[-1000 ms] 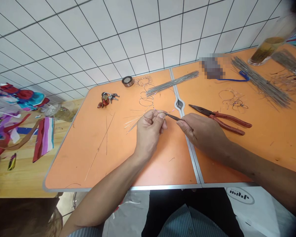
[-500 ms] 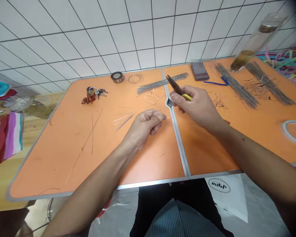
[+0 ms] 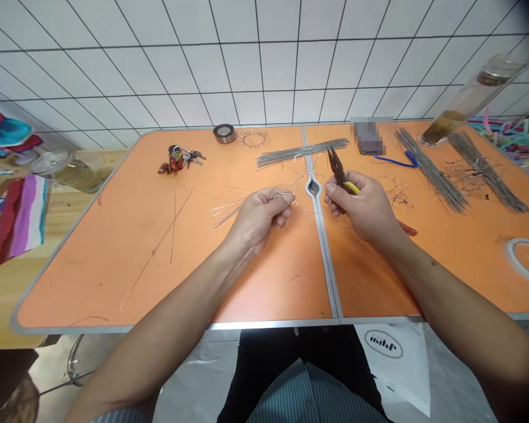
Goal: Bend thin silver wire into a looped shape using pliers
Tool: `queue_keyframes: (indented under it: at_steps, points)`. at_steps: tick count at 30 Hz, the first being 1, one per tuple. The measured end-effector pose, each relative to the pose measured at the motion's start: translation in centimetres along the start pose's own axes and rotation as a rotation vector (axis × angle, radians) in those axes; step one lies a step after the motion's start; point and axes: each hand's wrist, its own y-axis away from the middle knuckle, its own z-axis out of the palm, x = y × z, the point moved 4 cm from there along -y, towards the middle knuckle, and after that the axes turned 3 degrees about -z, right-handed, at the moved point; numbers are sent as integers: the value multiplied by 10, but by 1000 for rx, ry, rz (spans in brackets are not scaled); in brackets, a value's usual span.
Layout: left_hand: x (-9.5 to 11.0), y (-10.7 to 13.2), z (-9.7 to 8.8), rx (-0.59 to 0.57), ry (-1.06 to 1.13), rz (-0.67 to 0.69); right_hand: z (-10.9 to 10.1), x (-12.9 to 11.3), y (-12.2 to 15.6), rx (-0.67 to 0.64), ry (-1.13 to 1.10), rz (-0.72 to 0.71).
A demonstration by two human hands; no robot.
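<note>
My left hand [image 3: 264, 214] is closed in a pinch on a thin wire ring [image 3: 294, 188], held just above the orange table [image 3: 255, 282]. Part of the ring is hidden behind the fingers. To the right of the table's centre seam, my right hand [image 3: 359, 202] is wrapped round pliers [image 3: 337, 167] with yellow on the handle, jaws pointing up and away. Its thumb and fingertips are close to the right side of the ring; whether they also grip the wire is too fine to tell. Several loose straight wires [image 3: 227, 212] lie beside my left hand.
Wire bundles [image 3: 302, 151] lie at the back and right. Along the back are a tape roll [image 3: 224, 134], keys [image 3: 187, 157], a phone [image 3: 368, 140] and a tilted-looking bottle [image 3: 467, 103]. A red-handled tool [image 3: 408, 228] shows beside my right forearm.
My right hand has shifted slightly right and lower with the pliers, its fingertips now near the wire. The ring shows more openly between the hands. The view has also shifted a little.
</note>
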Motion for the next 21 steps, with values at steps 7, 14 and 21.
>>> queue_keyframes:
  at_steps: [7, 14, 21]
  points:
    - [-8, -1, 7, -93, 99, -63, 3, 3, 5, 39, -67, 34]
    - [-9, -6, -1, 33, 26, 26, 5, 6, 5, 3, -80, -5]
    - [-8, -8, -4, 27, 82, 77, 11, 21, 5, -77, -178, 60]
